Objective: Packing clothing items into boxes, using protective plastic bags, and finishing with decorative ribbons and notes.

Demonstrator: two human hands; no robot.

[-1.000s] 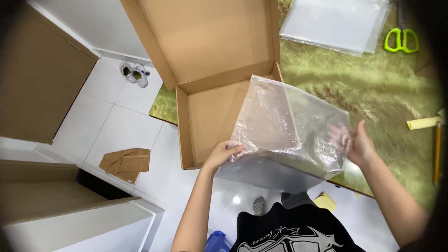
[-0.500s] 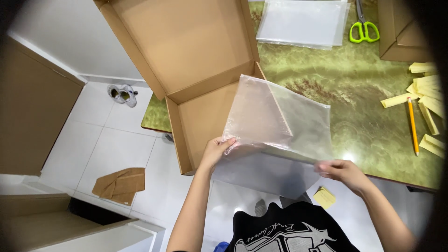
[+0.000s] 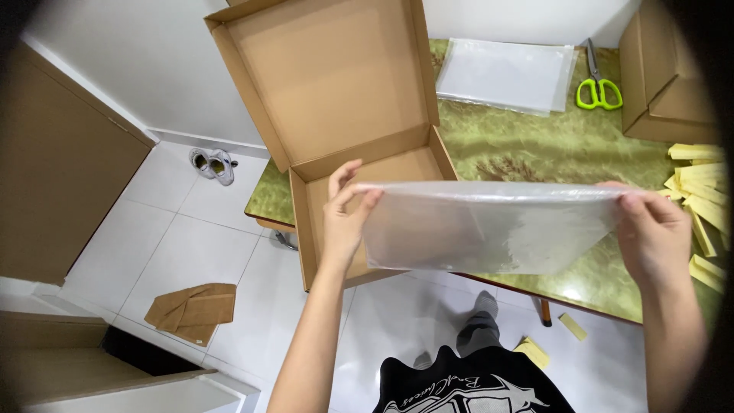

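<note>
I hold a clear plastic bag [image 3: 489, 226] stretched flat between both hands, above the table's near edge. My left hand [image 3: 345, 218] pinches its left top corner. My right hand [image 3: 654, 233] grips its right top corner. Behind the bag lies an open, flat cardboard box [image 3: 344, 99] with its lid standing up; the bag's left part hangs in front of the box's tray. The box hangs over the corner of the green marbled table [image 3: 535, 145].
A stack of clear bags [image 3: 508, 75] and green-handled scissors [image 3: 598, 88] lie at the table's far side. More cardboard boxes [image 3: 661, 73] stand at the right, with yellow strips [image 3: 699, 199] below them. On the white tiled floor are slippers [image 3: 212, 164] and a brown cardboard piece [image 3: 193, 310].
The bag has been turned from a tilted, folded hold into a level, spread hold. My right hand moved up and right to its corner. The view shifted toward the table.
</note>
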